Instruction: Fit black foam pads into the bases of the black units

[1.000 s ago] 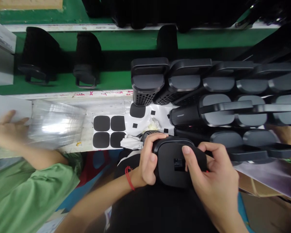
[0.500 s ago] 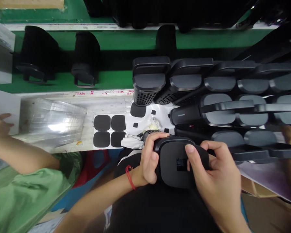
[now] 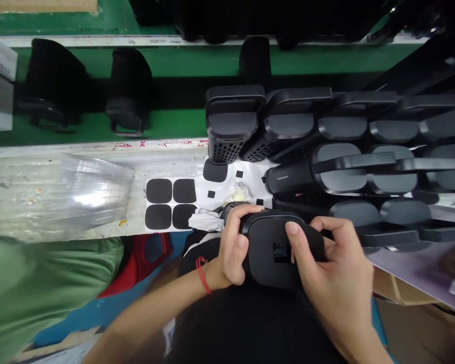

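Black plastic housing (image 3: 271, 253), seemingly rigid, light and smooth, is being gripped between left hand (image 3: 233, 247) fingers curled over its edge and right hand (image 3: 335, 283), thumb pressing beside the square recess (image 3: 279, 251); edges are judged safest for holding.

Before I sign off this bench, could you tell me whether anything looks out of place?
Slightly: a crumpled white wad and yellowish scraps lie on the pad sheet beside the left hand.

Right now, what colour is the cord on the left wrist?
Red: the cord loops around the wrist below the left hand, clearest in the head view.
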`<state>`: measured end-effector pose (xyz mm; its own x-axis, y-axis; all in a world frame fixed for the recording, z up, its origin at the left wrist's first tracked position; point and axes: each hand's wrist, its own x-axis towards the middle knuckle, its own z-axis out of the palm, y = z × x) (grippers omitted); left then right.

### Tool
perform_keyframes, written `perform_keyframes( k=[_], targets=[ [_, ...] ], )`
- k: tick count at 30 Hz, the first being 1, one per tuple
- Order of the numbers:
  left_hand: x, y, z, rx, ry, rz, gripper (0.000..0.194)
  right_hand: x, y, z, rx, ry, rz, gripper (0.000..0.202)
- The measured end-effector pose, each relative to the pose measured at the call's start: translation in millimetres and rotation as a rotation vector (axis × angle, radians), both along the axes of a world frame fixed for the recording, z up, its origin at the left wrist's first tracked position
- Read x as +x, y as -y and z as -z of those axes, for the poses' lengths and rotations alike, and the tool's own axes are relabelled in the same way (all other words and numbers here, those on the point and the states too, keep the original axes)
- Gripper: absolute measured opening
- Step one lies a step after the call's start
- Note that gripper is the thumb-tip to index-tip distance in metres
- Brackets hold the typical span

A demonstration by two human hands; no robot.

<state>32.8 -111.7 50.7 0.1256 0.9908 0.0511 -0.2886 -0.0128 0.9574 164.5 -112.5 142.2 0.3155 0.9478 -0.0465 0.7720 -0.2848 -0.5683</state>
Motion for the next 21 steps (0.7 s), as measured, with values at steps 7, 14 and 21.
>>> perform_keyframes(
  k=[7,14,21],
  targets=[
    [-0.3,0.0,-0.7,-0.004,-0.005,0.014,0.049,-0.9,-1.4,0.8,0.005,0.003,-0.006,0.036],
    [-3.7,-3.6,-0.8,0.073,-0.056,0.058,0.054,-0.2,-1.4,1.6,0.033,0.058,-0.021,0.035],
    [-3.6,-3.3,-0.4,0.071,-0.044,0.050,0.056,-1.1,-1.3,3.3,0.080,0.130,-0.056,0.033]
  ],
)
